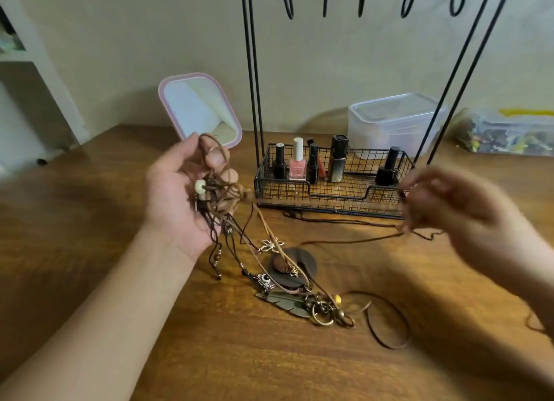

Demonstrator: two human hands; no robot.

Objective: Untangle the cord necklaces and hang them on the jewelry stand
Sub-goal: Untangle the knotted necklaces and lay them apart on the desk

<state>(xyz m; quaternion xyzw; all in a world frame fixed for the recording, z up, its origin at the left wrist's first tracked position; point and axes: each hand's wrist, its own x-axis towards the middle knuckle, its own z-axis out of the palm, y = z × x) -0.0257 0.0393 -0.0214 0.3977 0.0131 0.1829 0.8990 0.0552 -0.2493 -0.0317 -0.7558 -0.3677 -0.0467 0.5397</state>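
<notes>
Wooden table [150, 325] — blurred right hand [458, 208]

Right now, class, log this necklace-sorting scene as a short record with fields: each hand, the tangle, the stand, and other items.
left hand: palm up, fingers curled round the tangled cords
right hand: blurred; seems to pinch one brown cord
tangled cords: knotted; pendants lie on the wooden table
jewelry stand hooks: nothing hung on those in view
wire basket: holds upright polish bottles
behind: pink-rimmed mirror, clear lidded box
</notes>
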